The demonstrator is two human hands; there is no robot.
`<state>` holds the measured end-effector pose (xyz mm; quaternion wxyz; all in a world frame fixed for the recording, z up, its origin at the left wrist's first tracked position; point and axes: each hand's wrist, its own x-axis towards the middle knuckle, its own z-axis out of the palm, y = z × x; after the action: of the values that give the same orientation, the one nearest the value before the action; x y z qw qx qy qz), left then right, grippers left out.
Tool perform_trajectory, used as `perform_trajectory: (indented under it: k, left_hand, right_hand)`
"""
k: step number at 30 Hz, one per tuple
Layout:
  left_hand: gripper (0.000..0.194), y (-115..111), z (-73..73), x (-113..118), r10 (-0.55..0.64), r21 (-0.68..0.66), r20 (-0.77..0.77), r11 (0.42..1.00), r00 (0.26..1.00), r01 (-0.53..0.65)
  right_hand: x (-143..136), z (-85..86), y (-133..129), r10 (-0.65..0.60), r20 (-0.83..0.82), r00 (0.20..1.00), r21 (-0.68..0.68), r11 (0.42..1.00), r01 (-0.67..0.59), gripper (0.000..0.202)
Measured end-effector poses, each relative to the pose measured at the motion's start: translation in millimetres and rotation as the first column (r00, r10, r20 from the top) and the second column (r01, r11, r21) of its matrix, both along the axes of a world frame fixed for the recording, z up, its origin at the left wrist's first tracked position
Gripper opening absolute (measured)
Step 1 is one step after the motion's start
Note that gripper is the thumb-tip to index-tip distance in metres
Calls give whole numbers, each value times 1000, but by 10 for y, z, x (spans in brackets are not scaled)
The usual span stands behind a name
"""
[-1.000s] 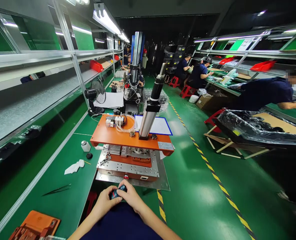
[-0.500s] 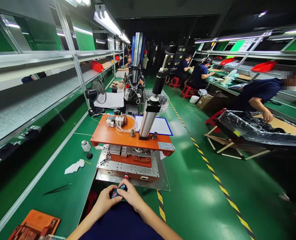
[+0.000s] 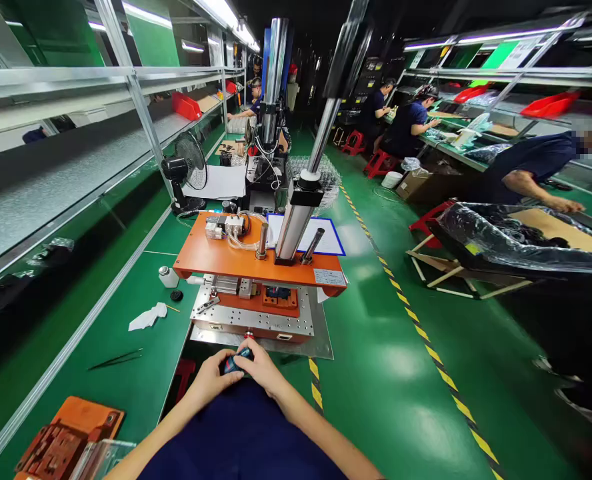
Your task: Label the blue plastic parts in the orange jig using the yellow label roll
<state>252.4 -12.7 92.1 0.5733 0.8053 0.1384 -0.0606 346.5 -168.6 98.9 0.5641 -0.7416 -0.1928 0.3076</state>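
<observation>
Between my two hands is a small dark blue part (image 3: 235, 361) with a reddish patch. The fingers of my left hand (image 3: 215, 375) close round its left side, and my right hand (image 3: 262, 368) grips it from the right. Just beyond my hands stands a press with an orange top plate (image 3: 231, 259), a silver cylinder and a drilled metal base (image 3: 256, 321). Under the plate, an orange fixture (image 3: 280, 301) has a dark piece in it.
On the green bench at left are tweezers (image 3: 116, 360), white tissue (image 3: 147, 317), a bottle (image 3: 167, 277), a fan (image 3: 189, 167) and an orange fixture block (image 3: 56, 443). A person at right reaches over a plastic-lined bin (image 3: 526, 257).
The press rod and guide posts have risen above the orange plate, and a dark piece now shows in the fixture. The view has tilted down slightly. My hands still hold the blue part.
</observation>
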Motion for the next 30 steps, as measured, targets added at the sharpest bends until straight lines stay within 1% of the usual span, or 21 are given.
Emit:
perform_trajectory:
  k: [4,6,7,9,11,13,16,17,19,21,24,27,30]
  left_hand:
    - [51,10,35,30,0,17,-6,1000,1000,0]
    - [51,33,33,54,16,38,-15,999,1000,-15]
    - [52,49,26,70,29,53,-21,998,999,-28]
    - [54,86,10,108,59,86,-33,995,998,-56]
    - [54,124,-3,157,82,120,-39,990,996,-77]
    - [54,157,-3,219,96,153,-32,984,995,-91]
    - [54,194,23,350,91,200,0,976,996,-89]
    - [54,205,37,410,81,216,13,973,997,-82]
    - [52,222,69,563,52,254,41,965,998,-61]
    - [50,230,105,771,17,302,71,952,997,-38]
    - [49,202,152,1180,-64,386,109,922,992,17]
    - [50,102,160,1652,-163,470,114,878,980,92]
    - [46,-59,103,2080,-260,539,76,823,963,179]
  right_hand:
    - [33,-36,-31,35,50,998,-16,999,-34,14]
    - [140,-60,-86,50,84,995,-38,998,-47,18]
    - [237,-72,-129,38,111,993,-57,998,-32,22]
    - [527,-92,-237,-39,197,980,-111,992,62,30]
    - [915,-110,-351,-146,324,935,-166,964,209,38]
    - [1328,-135,-431,-179,426,887,-206,935,288,42]
    - [1831,-196,-442,-129,493,860,-257,923,286,37]
    - [1945,-220,-424,-107,503,858,-267,925,272,36]
    - [2090,-264,-384,-74,520,851,-268,932,244,37]
    - [2131,-297,-376,-61,539,840,-252,940,230,37]
    - [2017,-331,-498,-92,567,818,-209,945,252,38]
    - [1698,-375,-792,-191,579,793,-141,934,328,37]
    - [1251,-454,-1175,-315,559,767,-71,903,423,36]
